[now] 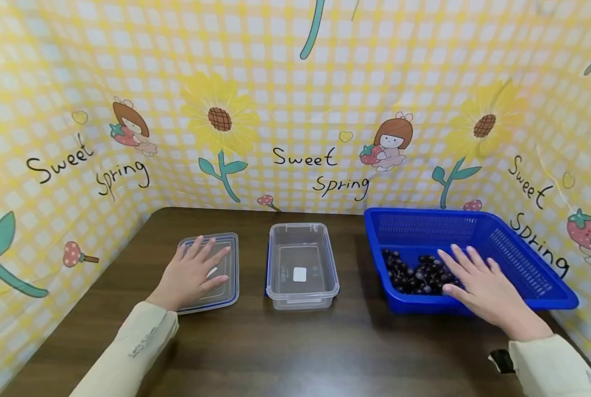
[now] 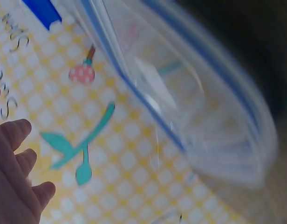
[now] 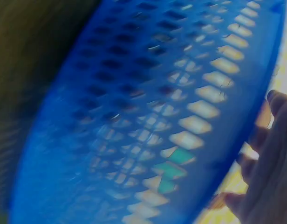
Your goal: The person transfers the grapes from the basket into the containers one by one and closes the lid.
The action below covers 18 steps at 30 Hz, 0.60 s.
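My left hand (image 1: 194,275) is spread over a clear lid (image 1: 228,242) with a blue seal, at the left of the table. In the left wrist view its fingers (image 2: 24,161) show at the left edge, apart from the blurred lid (image 2: 218,93). Fingers extended and holding nothing, my right hand (image 1: 489,292) is over the near right part of a blue plastic basket (image 1: 494,226). Dark grapes (image 1: 419,275) lie at the left of the basket's floor. Between the hands stands a clear plastic container (image 1: 302,242), its top uncovered. The basket's slotted wall (image 3: 204,88) fills the right wrist view.
A dark brown wooden table (image 1: 305,353) bears everything. Yellow checked cloth (image 1: 295,99) printed with flowers and lettering rises behind the table and along both sides. A white square label (image 1: 299,274) shows at the container's bottom. The basket stands close to the right-hand cloth.
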{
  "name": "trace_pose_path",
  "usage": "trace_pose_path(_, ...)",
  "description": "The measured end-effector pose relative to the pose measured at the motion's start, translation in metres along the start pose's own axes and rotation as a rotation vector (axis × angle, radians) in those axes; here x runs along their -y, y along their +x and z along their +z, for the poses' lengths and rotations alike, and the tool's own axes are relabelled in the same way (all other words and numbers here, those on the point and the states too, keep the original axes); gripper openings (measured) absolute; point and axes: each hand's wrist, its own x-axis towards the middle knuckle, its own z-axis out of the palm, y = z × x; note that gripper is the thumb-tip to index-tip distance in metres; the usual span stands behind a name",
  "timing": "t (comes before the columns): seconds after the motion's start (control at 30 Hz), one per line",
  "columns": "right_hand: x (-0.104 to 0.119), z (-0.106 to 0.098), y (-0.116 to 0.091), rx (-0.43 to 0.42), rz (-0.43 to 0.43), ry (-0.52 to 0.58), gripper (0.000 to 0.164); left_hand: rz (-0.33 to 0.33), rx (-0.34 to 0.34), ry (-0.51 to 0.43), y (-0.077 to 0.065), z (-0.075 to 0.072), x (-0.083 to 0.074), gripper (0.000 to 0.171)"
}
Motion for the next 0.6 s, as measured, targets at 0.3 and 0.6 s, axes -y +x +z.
trace_pose_path(0.3,0.023,-0.057,0.056,0.225,-0.042,0.289,0.068,0.094,0.068,-0.239,0.041,0.01,-0.03,0.065)
trace_pose_path(0.6,0.018,-0.057,0.095,0.539,0.126,0.559,0.078,0.082,0.145,-0.344,0.073,0.013,-0.043,0.065)
